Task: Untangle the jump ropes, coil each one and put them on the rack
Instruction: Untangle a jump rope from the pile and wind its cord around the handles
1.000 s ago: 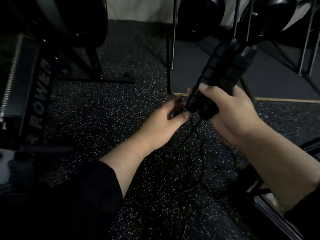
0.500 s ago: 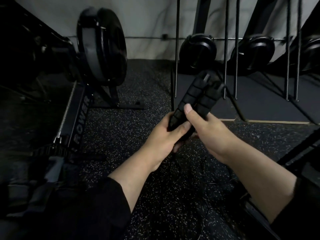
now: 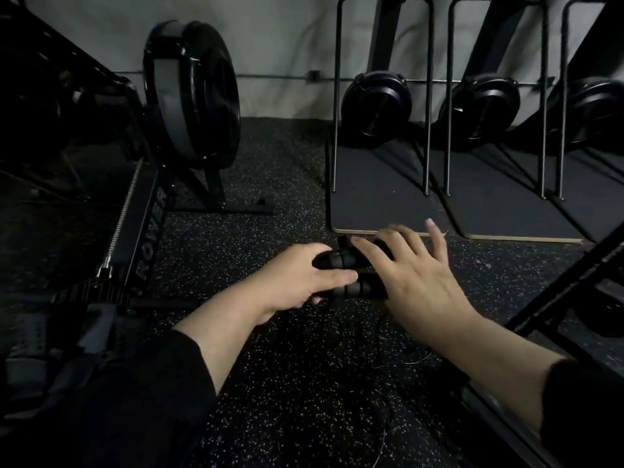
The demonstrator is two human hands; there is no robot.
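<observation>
Your left hand (image 3: 297, 278) has its grip wrapped around the black jump rope handles (image 3: 347, 271), thumb laid across between the upper and lower one, right in the middle of the frame. Your right hand (image 3: 418, 275) is just resting on the other end of those handles with its fingers spread out straight, so that grip is released. The thin rope cords (image 3: 337, 329) trail down from the handles onto the speckled floor (image 3: 270, 383), pretty hard to see in the dark. Rower (image 3: 148, 228) sits at the left, and standing frames (image 3: 381, 96) on dark boards fill the upper right.
</observation>
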